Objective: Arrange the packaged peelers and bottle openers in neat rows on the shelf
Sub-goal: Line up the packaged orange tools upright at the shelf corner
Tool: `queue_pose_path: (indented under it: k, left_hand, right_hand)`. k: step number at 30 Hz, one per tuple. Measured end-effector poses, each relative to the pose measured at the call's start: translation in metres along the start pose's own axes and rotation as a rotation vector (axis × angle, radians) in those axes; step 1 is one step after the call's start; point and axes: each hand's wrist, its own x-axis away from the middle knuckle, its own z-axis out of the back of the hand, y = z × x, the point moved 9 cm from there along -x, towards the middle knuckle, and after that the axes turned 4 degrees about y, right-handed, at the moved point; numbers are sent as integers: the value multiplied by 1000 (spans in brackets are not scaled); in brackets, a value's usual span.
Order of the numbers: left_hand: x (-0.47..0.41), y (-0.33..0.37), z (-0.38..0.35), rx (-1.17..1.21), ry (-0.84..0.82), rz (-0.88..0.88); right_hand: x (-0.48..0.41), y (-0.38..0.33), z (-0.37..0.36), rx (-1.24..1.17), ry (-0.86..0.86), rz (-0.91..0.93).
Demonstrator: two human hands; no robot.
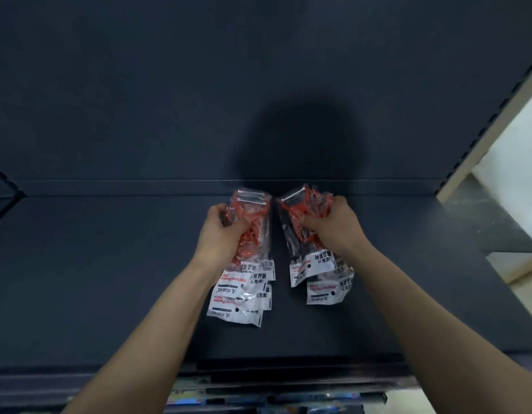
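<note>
Laying down: I judge the step to be setting the left bundle and the right bundle of orange plastic peelers, each in a clear film packet with a white printed card, as two rows; best done by lowering each flat, blade ends to the back and cards toward me, then sliding the packets so the cards overlap evenly; the slick film will likely slip, so I should let go only once they lie still
Left bundle: low over the shelf or on it, I cannot tell which; cards stepped toward me
Right bundle: just beside the left one with a narrow gap between; slightly tilted, cards splayed
Left hand: clenched round the upper part of its bundle from the left side; the cards trail below my wrist
Right hand: grasping its bundle from the right side, near the blades
Dark matte shelf board: both bundles near its back, about mid-width
Dark back panel: my shadow falls above the bundles
Bottle openers: none in view
</note>
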Motion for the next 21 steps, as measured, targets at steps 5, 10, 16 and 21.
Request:
queue_pose_path:
  k: [5, 10, 16, 21]
  left_hand:
    - [11, 8, -29, -155, -102, -133]
    - [21, 14, -49, -211, -101, -195]
    - [26, 32, -50, -393, 58, -301]
    - [26, 58, -55, -220, 113, -329]
  right_hand:
    - [11, 13, 17, 95, 52, -13]
    - [20, 22, 42, 135, 135, 0]
    - [18, 40, 63, 83, 182, -60]
    - [0, 50, 79, -26, 163, -58]
